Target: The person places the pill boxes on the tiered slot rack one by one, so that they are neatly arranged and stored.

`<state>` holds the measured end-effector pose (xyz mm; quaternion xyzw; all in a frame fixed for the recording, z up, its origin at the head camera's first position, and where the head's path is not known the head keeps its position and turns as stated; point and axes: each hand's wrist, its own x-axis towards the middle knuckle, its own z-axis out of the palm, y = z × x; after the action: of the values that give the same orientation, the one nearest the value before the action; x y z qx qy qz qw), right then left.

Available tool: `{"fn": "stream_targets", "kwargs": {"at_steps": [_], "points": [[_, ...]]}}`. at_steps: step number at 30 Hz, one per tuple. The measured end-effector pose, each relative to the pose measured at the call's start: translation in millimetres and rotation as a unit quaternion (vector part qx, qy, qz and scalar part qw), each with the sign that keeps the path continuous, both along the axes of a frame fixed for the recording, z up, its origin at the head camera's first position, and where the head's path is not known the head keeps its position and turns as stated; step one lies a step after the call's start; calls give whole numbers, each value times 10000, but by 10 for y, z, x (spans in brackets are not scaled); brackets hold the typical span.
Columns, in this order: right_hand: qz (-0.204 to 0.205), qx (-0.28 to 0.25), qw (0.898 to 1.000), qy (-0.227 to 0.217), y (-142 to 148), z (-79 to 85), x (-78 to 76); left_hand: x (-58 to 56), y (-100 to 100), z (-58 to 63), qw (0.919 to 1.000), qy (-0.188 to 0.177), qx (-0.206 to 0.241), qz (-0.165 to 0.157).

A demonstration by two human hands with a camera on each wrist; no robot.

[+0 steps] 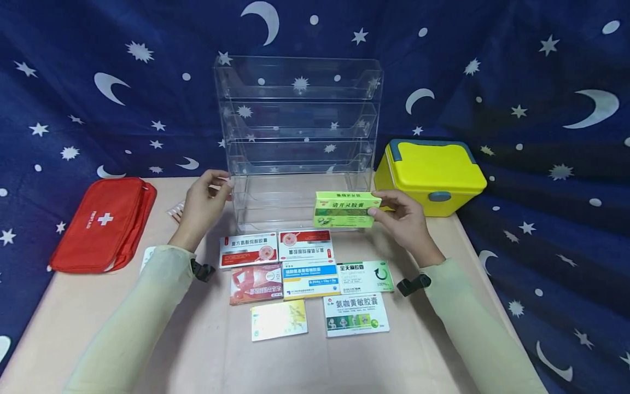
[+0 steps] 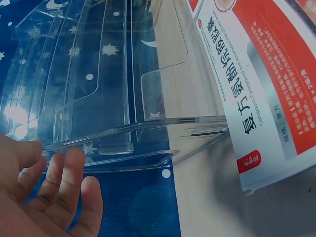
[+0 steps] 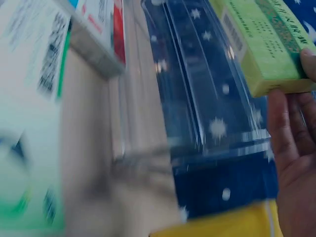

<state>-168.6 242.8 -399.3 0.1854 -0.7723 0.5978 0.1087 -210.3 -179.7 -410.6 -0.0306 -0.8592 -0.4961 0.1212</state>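
Observation:
My right hand [image 1: 406, 221] grips a light-green medicine box [image 1: 344, 210] by its right end, thumb on the front. The box is held up before the lowest tier of a clear plastic tiered rack [image 1: 300, 169]. In the right wrist view the green box [image 3: 269, 49] is tilted, with the rack behind it. At the rack's left side, my left hand [image 1: 204, 202] pinches the edge between thumb and fingers; the left wrist view shows the other fingers loosely bent outside the side panel [image 2: 123, 131]. Several medicine boxes lie flat before the rack, including a red-and-white one [image 1: 249, 250].
A red first-aid pouch [image 1: 105, 224] lies at the left. The yellow case [image 1: 430, 169] with a blue-grey handle stands right of the rack. Capsule blister packaging [image 1: 175, 210] is partly hidden behind my left hand. A blue star-patterned cloth [image 1: 443, 60] hangs behind.

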Motion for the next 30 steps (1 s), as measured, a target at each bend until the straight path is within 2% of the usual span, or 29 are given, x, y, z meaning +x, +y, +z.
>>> {"fn": "stream_targets", "kwargs": {"at_steps": [4,9,15,17,21,26,30], "points": [[154,-63,9990,404,-269,163,-35,-15,7,-17,10000,-9,-19,-35],[352,-70,9950,932,-525,341,-176,-20,-9,-25,10000,30,-49,-17],[737,-113,9866,1449,-729,529,-450,-17,-21,-10,10000,-25,-53,-62],[805,85,9832,1633,-810,633,-528,-13,-26,-4,10000,-36,-60,-51],[841,392,9795,1789,-990,940,-634,-10,-33,7,10000,-11,-30,12],[725,348,9778,1936,-1107,1215,-892,-20,-13,4,10000,-3,88,18],[767,286,9651,2489,-1148,1367,-1199,-28,-10,-20,9999,-29,116,5]]}}
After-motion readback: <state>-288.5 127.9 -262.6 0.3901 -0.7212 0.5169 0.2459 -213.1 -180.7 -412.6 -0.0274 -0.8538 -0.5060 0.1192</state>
